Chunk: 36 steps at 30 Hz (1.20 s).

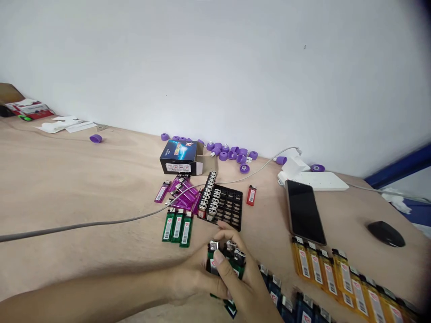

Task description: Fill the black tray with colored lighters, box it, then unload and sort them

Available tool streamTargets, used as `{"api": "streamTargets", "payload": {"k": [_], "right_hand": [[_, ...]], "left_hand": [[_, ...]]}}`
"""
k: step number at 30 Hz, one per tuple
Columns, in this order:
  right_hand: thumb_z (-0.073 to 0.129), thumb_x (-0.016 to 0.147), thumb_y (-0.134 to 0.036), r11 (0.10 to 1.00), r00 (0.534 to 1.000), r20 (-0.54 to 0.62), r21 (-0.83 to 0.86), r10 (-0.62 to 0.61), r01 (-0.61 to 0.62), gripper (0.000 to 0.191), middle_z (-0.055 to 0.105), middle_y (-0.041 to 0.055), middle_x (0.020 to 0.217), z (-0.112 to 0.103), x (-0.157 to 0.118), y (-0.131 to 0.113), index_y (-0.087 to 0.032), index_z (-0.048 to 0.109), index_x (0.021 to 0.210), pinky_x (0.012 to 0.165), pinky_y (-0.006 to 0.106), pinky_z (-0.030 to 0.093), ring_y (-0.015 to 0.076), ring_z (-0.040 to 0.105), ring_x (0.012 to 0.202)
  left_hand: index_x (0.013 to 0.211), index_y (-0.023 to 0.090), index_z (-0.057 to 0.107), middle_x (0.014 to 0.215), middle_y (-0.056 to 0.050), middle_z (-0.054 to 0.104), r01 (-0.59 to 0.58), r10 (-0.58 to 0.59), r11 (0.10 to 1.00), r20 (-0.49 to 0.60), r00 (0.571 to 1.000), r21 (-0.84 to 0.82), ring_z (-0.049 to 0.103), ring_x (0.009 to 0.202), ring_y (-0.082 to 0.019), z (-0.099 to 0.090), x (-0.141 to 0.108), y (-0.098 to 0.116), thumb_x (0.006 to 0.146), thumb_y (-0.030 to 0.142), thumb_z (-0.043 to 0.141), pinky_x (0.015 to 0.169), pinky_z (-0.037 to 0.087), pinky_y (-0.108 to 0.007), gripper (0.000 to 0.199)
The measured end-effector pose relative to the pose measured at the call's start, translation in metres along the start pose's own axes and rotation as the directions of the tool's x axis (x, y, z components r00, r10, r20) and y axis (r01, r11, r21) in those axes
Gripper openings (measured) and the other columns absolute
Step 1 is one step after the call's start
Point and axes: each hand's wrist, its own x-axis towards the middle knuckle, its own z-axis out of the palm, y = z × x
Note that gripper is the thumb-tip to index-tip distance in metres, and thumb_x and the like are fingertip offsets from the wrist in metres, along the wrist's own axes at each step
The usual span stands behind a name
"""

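Observation:
Several green lighters [213,265] are bunched between my two hands, their metal tops facing up. My left hand [193,279] closes round them from the left. From the right, my right hand [248,280] grips the same bunch, its thumb across the front. Just beyond my fingers lies a black slotted tray [232,207], with lighters [210,193] standing in rows at its left side. Three more green lighters [177,228] lie side by side on the table, below a pile of purple lighters [183,193]. A red lighter [251,196] rests right of the tray.
A dark blue box [178,157] stands open behind the tray, near purple caps [232,154]. A grey cable [117,221] crosses the table. To the right are a phone [305,211], power strip [316,181], mouse [386,233], yellow lighters [345,276] and dark blue lighters [305,309].

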Motion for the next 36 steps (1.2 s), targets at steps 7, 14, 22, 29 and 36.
{"api": "streamTargets", "payload": {"k": [7,14,22,29,36], "right_hand": [[0.066,0.084,-0.049,0.995,0.991,0.120,-0.094,0.051,-0.039,0.038,0.070,0.0068,0.110,-0.008,0.013,-0.006,-0.024,0.065,0.111,0.088,0.035,0.054,0.0253,0.067,0.100],[0.057,0.086,-0.063,0.979,0.961,0.186,-0.042,0.206,-0.201,0.040,0.043,-0.0119,0.043,-0.018,0.025,-0.008,-0.024,0.055,0.094,0.028,0.020,0.035,0.0105,0.042,0.026],[0.049,0.095,-0.052,0.986,0.955,0.269,-0.141,0.127,-0.092,0.034,0.051,-0.0069,0.048,-0.033,0.032,-0.022,-0.023,0.053,0.078,0.042,0.023,0.039,0.0138,0.056,0.039],[0.052,0.092,-0.043,0.940,0.935,0.350,-0.335,0.056,0.069,0.026,0.068,0.0013,0.068,-0.061,0.039,-0.046,-0.022,0.064,0.080,0.057,0.028,0.042,0.0193,0.062,0.063],[0.056,0.086,-0.041,0.824,0.964,0.088,-0.504,-0.250,0.260,0.026,0.064,0.0006,0.058,-0.085,0.089,-0.083,-0.021,0.063,0.071,0.057,0.030,0.038,0.0176,0.056,0.056]], "left_hand": [[0.114,0.020,0.051,0.080,-0.003,0.066,0.114,-0.112,0.984,0.018,0.994,-0.139,0.061,0.060,-0.014,-0.002,0.002,-0.010,0.069,0.023,0.081,0.040,0.038,-0.014,0.054],[0.103,0.016,0.053,0.075,-0.006,0.068,-0.127,0.112,0.987,-0.144,0.983,-0.099,0.066,0.059,-0.016,-0.001,0.009,-0.020,0.080,0.043,0.079,0.042,0.053,-0.020,0.044],[0.115,0.017,0.048,0.082,-0.006,0.068,-0.184,0.177,0.983,-0.239,0.955,-0.007,0.069,0.069,-0.019,0.001,0.007,-0.022,0.080,0.043,0.079,0.048,0.056,-0.023,0.054],[0.110,0.016,0.048,0.071,-0.001,0.065,-0.130,0.138,0.990,-0.158,0.978,0.061,0.059,0.050,-0.011,0.000,0.007,-0.019,0.080,0.048,0.078,0.043,0.049,-0.020,0.053],[0.075,0.019,0.043,0.050,0.011,0.036,-0.133,0.154,0.958,-0.065,0.986,0.255,0.029,0.037,-0.002,0.004,-0.003,-0.011,0.081,0.045,0.076,0.035,0.023,-0.015,0.042]]}}
